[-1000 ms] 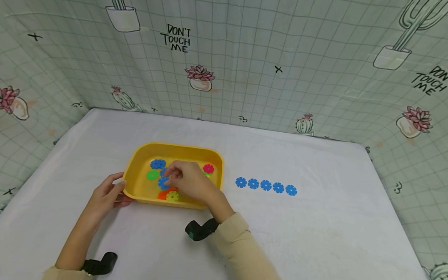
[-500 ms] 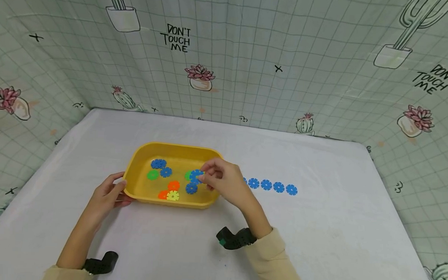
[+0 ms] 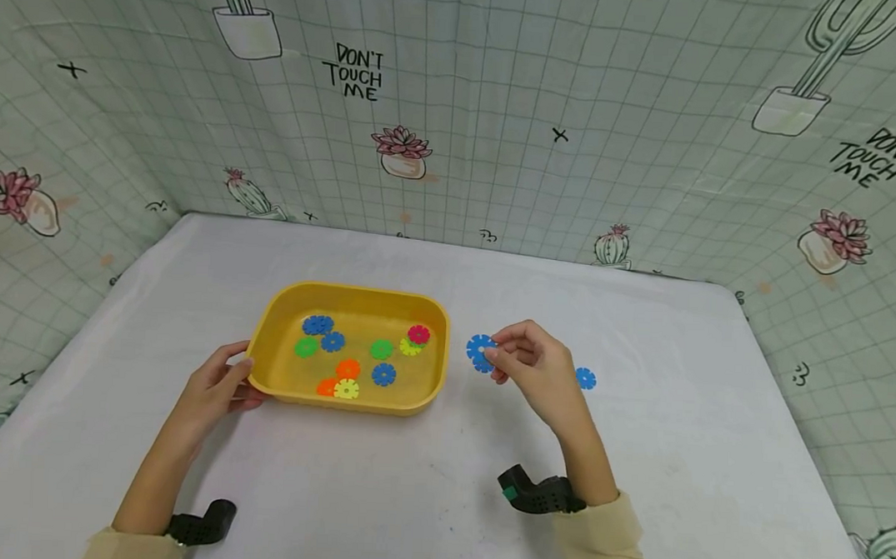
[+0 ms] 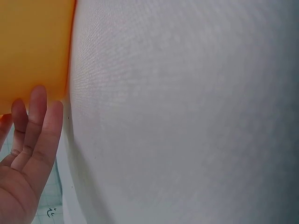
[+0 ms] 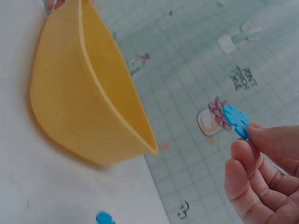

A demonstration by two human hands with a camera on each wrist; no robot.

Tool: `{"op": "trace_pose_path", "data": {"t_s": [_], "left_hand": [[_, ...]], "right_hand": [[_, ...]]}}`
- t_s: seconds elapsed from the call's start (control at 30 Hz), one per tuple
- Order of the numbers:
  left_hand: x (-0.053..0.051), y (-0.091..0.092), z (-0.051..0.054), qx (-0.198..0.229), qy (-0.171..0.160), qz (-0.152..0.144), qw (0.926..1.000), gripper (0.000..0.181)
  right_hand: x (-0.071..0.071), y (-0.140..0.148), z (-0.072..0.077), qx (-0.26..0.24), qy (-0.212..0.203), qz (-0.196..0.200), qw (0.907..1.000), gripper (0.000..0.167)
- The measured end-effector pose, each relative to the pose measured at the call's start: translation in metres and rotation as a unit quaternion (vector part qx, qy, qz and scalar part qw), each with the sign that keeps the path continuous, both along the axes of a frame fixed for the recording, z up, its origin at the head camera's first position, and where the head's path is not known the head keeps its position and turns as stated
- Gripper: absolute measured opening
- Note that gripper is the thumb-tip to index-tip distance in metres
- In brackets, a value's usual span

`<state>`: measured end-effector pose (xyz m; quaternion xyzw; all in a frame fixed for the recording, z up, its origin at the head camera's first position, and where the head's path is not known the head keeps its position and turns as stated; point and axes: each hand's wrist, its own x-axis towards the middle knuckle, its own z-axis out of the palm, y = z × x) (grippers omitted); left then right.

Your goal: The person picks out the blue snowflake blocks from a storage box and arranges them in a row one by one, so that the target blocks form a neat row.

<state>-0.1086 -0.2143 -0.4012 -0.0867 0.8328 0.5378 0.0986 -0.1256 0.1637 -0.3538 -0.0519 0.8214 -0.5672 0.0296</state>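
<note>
A yellow tray holds several notched discs in blue, green, yellow, orange and red. The left hand grips the tray's left end, thumb at the rim; the left wrist view has its fingers against the tray's outer wall. To the right of the tray, the right hand pinches a blue disc between thumb and fingertips. In the right wrist view that blue disc is raised off the table, tilted. One blue disc lies right of the right hand, which hides others of the row.
The white-covered table extends right and in front of the tray. Behind it hangs a checked cloth with plant drawings. Black devices are strapped to the left wrist and right wrist. In the right wrist view another blue disc lies on the table.
The right hand has moved right, from over the tray to beside it, carrying a blue disc out. It now covers part of the blue row. The left hand has stayed at the tray.
</note>
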Motion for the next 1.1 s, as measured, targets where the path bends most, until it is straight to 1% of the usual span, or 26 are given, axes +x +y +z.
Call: {"op": "trace_pose_path", "data": {"t_s": [0.33, 0.53, 0.57, 0.63, 0.67, 0.77, 0.83, 0.9, 0.97, 1.0, 1.1], "left_hand": [[0.000, 0.000, 0.000, 0.002, -0.002, 0.000, 1.0000, 0.052], [0.001, 0.000, 0.000, 0.005, 0.001, -0.001, 1.0000, 0.052], [0.001, 0.000, 0.000, 0.006, 0.002, -0.002, 1.0000, 0.052], [0.001, 0.000, 0.000, 0.007, 0.002, -0.003, 1.0000, 0.052], [0.001, 0.000, 0.000, 0.008, 0.003, -0.003, 1.0000, 0.052], [0.001, -0.001, 0.000, 0.010, 0.003, -0.002, 0.9999, 0.052], [0.001, -0.001, 0.000, 0.011, 0.004, -0.002, 0.9999, 0.051], [0.001, -0.001, 0.000, 0.009, 0.003, -0.003, 0.9999, 0.052], [0.001, -0.001, 0.000, 0.007, 0.001, -0.003, 1.0000, 0.052], [0.001, -0.001, 0.000, 0.007, 0.002, -0.003, 1.0000, 0.052], [0.000, -0.001, 0.000, 0.010, 0.003, -0.003, 0.9999, 0.052]], "right_hand": [[0.008, 0.044, -0.010, 0.012, -0.004, -0.057, 0.9983, 0.027], [0.014, 0.070, -0.020, 0.027, 0.003, -0.093, 0.9952, 0.028], [0.014, 0.076, -0.026, 0.023, 0.010, -0.099, 0.9948, 0.028], [0.013, 0.088, -0.035, 0.022, 0.014, -0.107, 0.9939, 0.031], [0.011, 0.095, -0.042, 0.018, 0.014, -0.110, 0.9937, 0.031], [0.003, 0.122, -0.077, 0.018, 0.026, -0.126, 0.9915, 0.035], [-0.002, 0.138, -0.097, 0.027, 0.021, -0.144, 0.9890, 0.037], [-0.005, 0.152, -0.113, 0.033, 0.022, -0.160, 0.9863, 0.039], [-0.006, 0.160, -0.117, 0.033, 0.012, -0.173, 0.9843, 0.047], [-0.005, 0.162, -0.116, 0.034, 0.006, -0.176, 0.9837, 0.050], [0.001, 0.161, -0.102, 0.034, -0.023, -0.183, 0.9822, 0.053]]}}
